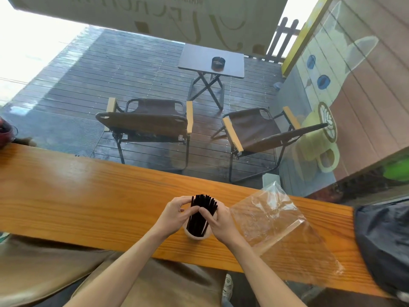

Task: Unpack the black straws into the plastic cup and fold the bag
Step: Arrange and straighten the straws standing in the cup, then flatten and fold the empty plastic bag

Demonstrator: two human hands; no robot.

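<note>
Black straws (200, 214) stood bunched in a plastic cup (195, 235) on the wooden counter (88, 196), near its front edge. Tops fanned out a bit above the hands, lower ends down inside the cup. Left hand (174, 214) curled round the left side of the bundle, fingertips pinching straws near mid-height. Right hand (218, 220) gripped the bundle from the right, thumb and fingers (204, 211) closed on the straws just above the cup rim. The two hands' fingertips nearly met across the front of the bundle. Cup mostly hidden by hands and straws; only its lower rounded part showed.

Clear plastic bag (278, 224) lay flat and unfolded on the counter just right of the cup, crinkled, one corner lifted at the far edge, near end reaching past the counter's front edge. Right hand's back sat against or just beside the bag's left edge, could not tell which.

Dark fabric item (385, 242) at the counter's right end. Beyond the glass: two folding chairs (146, 120) and a small folding table (211, 60) with a black ashtray (218, 62) on a wooden deck.
</note>
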